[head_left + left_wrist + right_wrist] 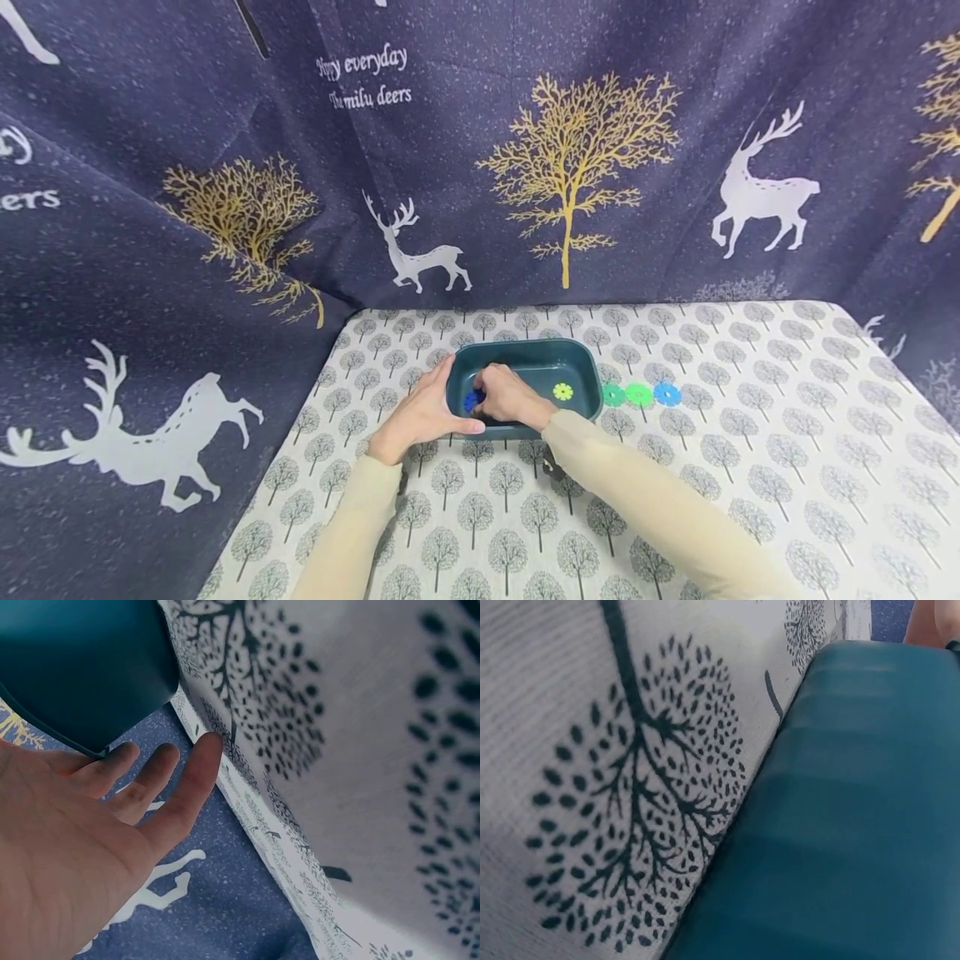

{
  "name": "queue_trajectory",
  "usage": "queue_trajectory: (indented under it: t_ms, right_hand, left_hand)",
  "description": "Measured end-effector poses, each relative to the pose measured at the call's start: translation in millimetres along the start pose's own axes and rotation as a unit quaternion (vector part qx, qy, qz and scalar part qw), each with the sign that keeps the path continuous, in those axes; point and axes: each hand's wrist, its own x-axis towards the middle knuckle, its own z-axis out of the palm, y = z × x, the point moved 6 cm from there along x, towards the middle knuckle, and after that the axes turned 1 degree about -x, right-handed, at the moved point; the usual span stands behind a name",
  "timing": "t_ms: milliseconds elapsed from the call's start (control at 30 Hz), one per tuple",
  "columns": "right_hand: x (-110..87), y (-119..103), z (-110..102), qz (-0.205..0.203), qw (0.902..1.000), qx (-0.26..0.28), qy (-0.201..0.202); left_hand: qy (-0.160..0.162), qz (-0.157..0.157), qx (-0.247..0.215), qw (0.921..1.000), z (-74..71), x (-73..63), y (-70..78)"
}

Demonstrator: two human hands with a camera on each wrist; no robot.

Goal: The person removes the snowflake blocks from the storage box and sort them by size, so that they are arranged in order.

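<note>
A dark teal tub (525, 352) sits on the tree-print cloth. At its left end my left hand (426, 410) rests against the rim, fingers spread along the side and thumb along the front. The left wrist view shows the fingers extended beside the tub corner (90, 675). Reaching inside the tub, my right hand (506, 395) pinches a dark blue notched disc (472, 401) near the left end; its fingertips are partly hidden. A yellow notched disc (562, 391) lies on the tub floor to the right. The right wrist view shows only the tub's outer wall (847, 810).
Right of the tub, a row of notched discs lies on the cloth: a teal-green one (613, 394) close to the wall, a bright green one (639, 394) and a light blue one (667, 393). Behind the table hangs a dark blue curtain (465, 150) with deer and trees.
</note>
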Motion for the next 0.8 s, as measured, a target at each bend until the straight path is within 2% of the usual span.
queue_trajectory:
  t_ms: [267, 567, 667, 800]
  right_hand:
    - [5.7, 3.8, 6.7, -0.004, 1.0000, 0.003, -0.005]
    - [1.9, -2.0, 6.2, 0.005, 0.9993, -0.035, -0.014]
    - [-6.3, -10.2, -1.1, 0.006, 0.9992, -0.034, -0.020]
    - [-24.0, -31.1, -23.1, 0.010, 0.9994, -0.014, -0.030]
  left_hand:
    - [-0.002, -0.003, -0.008, 1.0000, -0.5, 0.0, -2.1]
    - [-0.001, -0.003, 0.003, 1.0000, 0.4, 1.8, -3.8]
    - [-0.001, -0.002, 0.003, 1.0000, 0.7, 1.9, -3.2]
    - [-0.002, -0.002, 0.001, 1.0000, 1.5, 2.4, -2.7]
